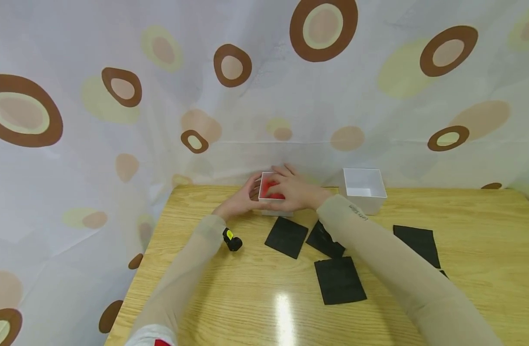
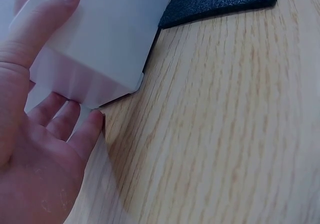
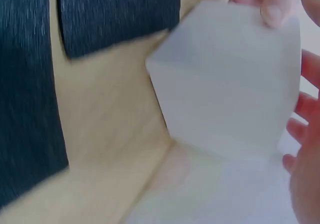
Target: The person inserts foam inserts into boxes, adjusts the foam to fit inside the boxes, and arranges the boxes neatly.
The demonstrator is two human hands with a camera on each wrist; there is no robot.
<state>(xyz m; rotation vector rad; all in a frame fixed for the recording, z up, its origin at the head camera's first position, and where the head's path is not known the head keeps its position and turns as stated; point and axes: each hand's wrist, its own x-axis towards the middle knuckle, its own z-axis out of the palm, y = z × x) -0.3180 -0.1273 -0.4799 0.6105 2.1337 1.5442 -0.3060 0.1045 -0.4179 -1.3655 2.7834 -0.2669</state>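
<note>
A small white box (image 1: 270, 198) stands at the table's far middle with something red (image 1: 270, 188) inside it. My left hand (image 1: 243, 201) holds its left side; in the left wrist view my thumb (image 2: 42, 27) lies on a wall of the box (image 2: 105, 39) and my fingers (image 2: 80, 131) curl at its lower edge. Over the box's open top lies my right hand (image 1: 290, 191), partly hiding the red thing. In the right wrist view a fingertip (image 3: 272, 7) hooks the box's (image 3: 230, 84) upper edge.
A second white box (image 1: 365, 190), open and empty, stands to the right. Several black foam squares (image 1: 286, 236) (image 1: 339, 279) (image 1: 416, 242) lie nearer me on the wooden table (image 1: 247, 298). A small black and yellow object (image 1: 232, 239) sits by my left forearm. A patterned curtain (image 1: 264, 86) hangs behind.
</note>
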